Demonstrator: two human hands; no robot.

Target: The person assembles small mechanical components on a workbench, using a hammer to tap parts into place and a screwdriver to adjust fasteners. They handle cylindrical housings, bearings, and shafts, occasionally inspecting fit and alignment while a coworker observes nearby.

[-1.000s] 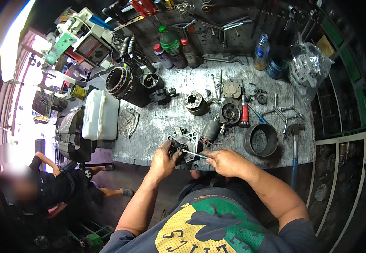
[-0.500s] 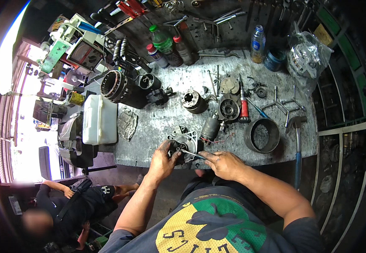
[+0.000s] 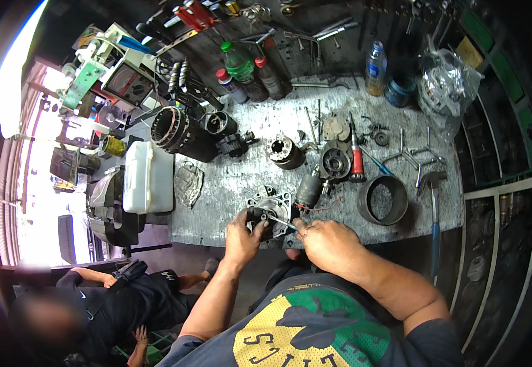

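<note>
Grey metal housing point(image 3: 278, 204) near front edge of workbench point(image 3: 211, 214): judged heavy, rigid, possibly greasy; best held by rim. Left hand point(image 3: 242, 238) pinching small part point(image 3: 264, 216); right hand point(image 3: 328, 241) clenched round slim tool point(image 3: 282, 221).

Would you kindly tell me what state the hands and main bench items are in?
Left hand: curled at metal housing
Right hand: closed around slim tool
Green bottle: upright, capped
Blue-labelled bottle: capped, partly filled
White case: shut
Hammer: handle overhanging bench edge
Red-handled tool: lying flat
Clear bag: holding pale parts
</note>
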